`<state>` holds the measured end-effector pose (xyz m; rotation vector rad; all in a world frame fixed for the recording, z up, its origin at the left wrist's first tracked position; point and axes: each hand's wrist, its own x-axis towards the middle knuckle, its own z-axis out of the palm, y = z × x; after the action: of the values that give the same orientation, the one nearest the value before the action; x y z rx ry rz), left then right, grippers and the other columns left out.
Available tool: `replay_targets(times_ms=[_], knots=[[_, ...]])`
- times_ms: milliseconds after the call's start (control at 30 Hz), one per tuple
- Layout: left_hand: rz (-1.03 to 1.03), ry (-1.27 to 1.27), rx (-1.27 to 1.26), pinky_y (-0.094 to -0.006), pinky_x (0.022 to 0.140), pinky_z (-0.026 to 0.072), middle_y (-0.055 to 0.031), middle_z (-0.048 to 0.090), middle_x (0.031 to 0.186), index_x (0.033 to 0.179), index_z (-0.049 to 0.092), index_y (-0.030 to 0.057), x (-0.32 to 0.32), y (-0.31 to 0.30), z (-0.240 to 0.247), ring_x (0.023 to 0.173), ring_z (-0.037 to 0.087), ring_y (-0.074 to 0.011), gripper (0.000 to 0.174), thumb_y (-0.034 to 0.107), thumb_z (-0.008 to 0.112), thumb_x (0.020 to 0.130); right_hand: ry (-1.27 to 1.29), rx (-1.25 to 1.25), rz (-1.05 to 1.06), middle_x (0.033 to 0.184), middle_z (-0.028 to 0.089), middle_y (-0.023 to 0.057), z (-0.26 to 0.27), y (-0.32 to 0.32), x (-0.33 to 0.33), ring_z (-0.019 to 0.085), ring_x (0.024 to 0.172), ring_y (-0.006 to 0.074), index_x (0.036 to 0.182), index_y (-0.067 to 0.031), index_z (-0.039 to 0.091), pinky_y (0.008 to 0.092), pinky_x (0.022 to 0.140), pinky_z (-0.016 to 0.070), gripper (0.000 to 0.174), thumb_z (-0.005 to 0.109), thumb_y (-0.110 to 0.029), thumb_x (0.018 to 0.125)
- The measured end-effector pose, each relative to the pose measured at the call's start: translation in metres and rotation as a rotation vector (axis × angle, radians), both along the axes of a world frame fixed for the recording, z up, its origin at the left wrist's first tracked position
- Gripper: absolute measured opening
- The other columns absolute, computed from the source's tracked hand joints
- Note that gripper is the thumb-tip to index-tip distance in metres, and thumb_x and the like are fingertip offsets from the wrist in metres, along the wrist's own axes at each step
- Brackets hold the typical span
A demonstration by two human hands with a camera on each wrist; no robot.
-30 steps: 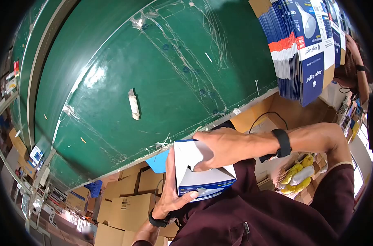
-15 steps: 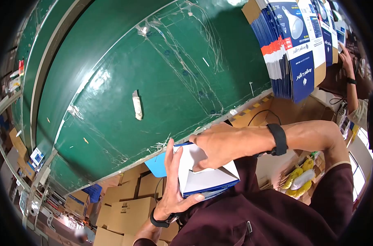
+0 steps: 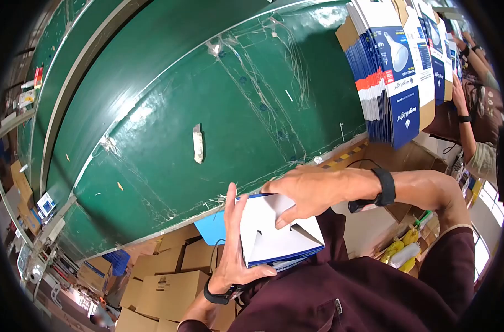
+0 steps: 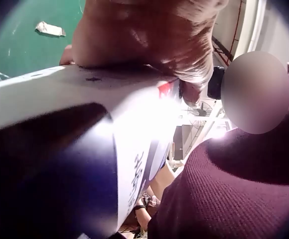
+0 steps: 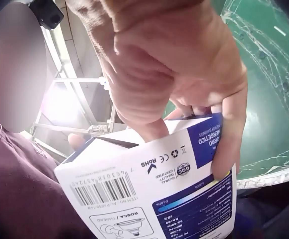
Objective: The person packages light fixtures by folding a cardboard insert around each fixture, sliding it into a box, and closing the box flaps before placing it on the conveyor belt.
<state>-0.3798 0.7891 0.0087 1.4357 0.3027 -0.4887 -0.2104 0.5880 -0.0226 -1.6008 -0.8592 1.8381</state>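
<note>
A small white and blue bulb box (image 3: 277, 235) is held up in front of my chest at the near edge of the green table (image 3: 207, 110). My left hand (image 3: 236, 243) grips the box from the left side and below, thumb curled under it. My right hand (image 3: 301, 191) lies over the box's open end, fingers pressing its white flaps down. In the right wrist view the box (image 5: 159, 184) shows a barcode and blue print under my right hand (image 5: 184, 84). The left wrist view shows the box (image 4: 60, 149) close up under my left hand (image 4: 144, 35).
A tall stack of flat blue and white box blanks (image 3: 396, 72) stands at the table's right end. A small white scrap (image 3: 198, 144) lies mid-table. Cardboard cartons (image 3: 163, 282) sit below the table edge. Another person's arms (image 3: 468, 110) are at the far right.
My right hand's fingers have shifted on the box's top flaps, which now lie folded flatter. The box has tilted slightly; my left hand keeps its hold.
</note>
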Motion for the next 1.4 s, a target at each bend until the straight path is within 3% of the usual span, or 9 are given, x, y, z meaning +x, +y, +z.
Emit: replay_targets(times_ms=[233, 400, 633, 767, 867, 1000, 1167, 1233, 1400], knots=[[-0.061, -0.019, 0.015, -0.0591, 0.124, 0.0231, -0.0286, 0.017, 0.170, 0.139, 0.056, 0.0073, -0.016, 0.026, -0.027, 0.155, 0.027, -0.0455, 0.103, 0.074, 0.087, 0.067, -0.114, 0.059, -0.133, 0.121, 0.068, 0.0273, -0.006, 0.007, -0.026, 0.070, 0.106, 0.0448, 0.151, 0.0039, 0.043, 0.0515, 0.087, 0.0557, 0.068, 0.061, -0.043, 0.105], [-0.095, -0.012, -0.086, -0.0616, 0.127, 0.0143, -0.0288, -0.002, 0.174, 0.169, 0.015, 0.0074, -0.011, 0.014, -0.028, 0.163, 0.002, -0.0439, 0.148, 0.077, 0.088, 0.061, -0.050, 0.150, -0.197, 0.123, 0.065, 0.0283, -0.012, 0.013, -0.035, 0.067, 0.112, 0.0441, 0.146, 0.0093, 0.044, 0.0520, 0.092, 0.0552, 0.067, 0.063, -0.036, 0.101], [-0.021, 0.094, -0.114, -0.0602, 0.129, 0.0116, -0.0265, 0.000, 0.175, 0.170, 0.003, 0.0032, -0.026, 0.008, -0.031, 0.164, 0.001, -0.0423, 0.156, 0.079, 0.086, 0.061, -0.015, 0.035, -0.073, 0.129, 0.064, 0.0300, -0.013, 0.029, -0.028, 0.068, 0.111, 0.0461, 0.141, 0.0012, 0.050, 0.0510, 0.098, 0.0532, 0.066, 0.073, -0.042, 0.096], [0.006, 0.055, -0.089, -0.0569, 0.129, 0.0154, -0.0259, 0.013, 0.174, 0.163, 0.037, 0.0062, -0.023, 0.013, -0.031, 0.162, 0.014, -0.0428, 0.130, 0.078, 0.084, 0.065, 0.044, 0.122, -0.189, 0.138, 0.061, 0.0289, -0.027, 0.016, -0.041, 0.066, 0.120, 0.0425, 0.154, -0.0001, 0.041, 0.0467, 0.103, 0.0524, 0.072, 0.066, -0.043, 0.101], [0.247, 0.076, -0.064, -0.0479, 0.119, 0.0322, -0.0258, 0.029, 0.167, 0.124, 0.064, 0.0063, -0.021, 0.013, -0.029, 0.147, 0.040, -0.0354, 0.084, 0.073, 0.079, 0.074, 0.113, 0.006, -0.507, 0.144, 0.062, 0.0243, -0.016, -0.004, -0.016, 0.064, 0.128, 0.0352, 0.162, 0.0036, 0.031, 0.0427, 0.107, 0.0502, 0.074, 0.055, -0.042, 0.109], [0.487, 0.096, 0.002, -0.0439, 0.113, 0.0382, -0.0247, 0.043, 0.159, 0.116, 0.064, 0.0058, -0.014, 0.021, -0.040, 0.133, 0.052, -0.0288, 0.062, 0.063, 0.066, 0.091, 0.450, -0.013, -0.866, 0.173, 0.027, 0.0169, -0.021, -0.054, -0.076, 0.025, 0.160, 0.0301, 0.166, 0.0026, 0.023, 0.0433, 0.130, 0.0207, 0.079, 0.036, -0.055, 0.114], [0.777, 0.539, -0.665, -0.0410, 0.096, 0.0612, -0.0210, 0.069, 0.129, 0.134, 0.062, -0.0015, 0.049, 0.039, -0.060, 0.109, 0.073, -0.0273, 0.067, 0.058, 0.048, 0.108, 0.055, 0.154, -1.062, 0.149, 0.057, 0.0213, 0.031, -0.072, -0.098, 0.054, 0.139, 0.0296, 0.152, 0.0064, 0.049, 0.0427, 0.118, 0.0393, 0.059, 0.039, -0.039, 0.115], [0.709, 0.519, -0.801, -0.0445, 0.094, 0.0626, -0.0206, 0.073, 0.122, 0.137, 0.061, 0.0002, 0.062, 0.042, -0.073, 0.105, 0.076, -0.0316, 0.066, 0.058, 0.048, 0.108, -0.391, 0.228, -1.025, 0.122, 0.070, 0.0207, 0.074, -0.079, -0.094, 0.069, 0.113, 0.0315, 0.123, 0.0060, 0.068, 0.0412, 0.101, 0.0525, 0.032, 0.052, -0.017, 0.108], [0.702, 0.438, -0.933, -0.0488, 0.101, 0.0590, -0.0190, 0.069, 0.133, 0.143, 0.057, 0.0008, 0.081, 0.015, -0.088, 0.116, 0.072, -0.0329, 0.065, 0.055, 0.045, 0.109, -0.682, 0.184, -0.939, 0.114, 0.072, 0.0193, 0.118, -0.077, -0.128, 0.071, 0.103, 0.0320, 0.107, 0.0019, 0.073, 0.0397, 0.091, 0.0560, 0.017, 0.060, -0.008, 0.102]])
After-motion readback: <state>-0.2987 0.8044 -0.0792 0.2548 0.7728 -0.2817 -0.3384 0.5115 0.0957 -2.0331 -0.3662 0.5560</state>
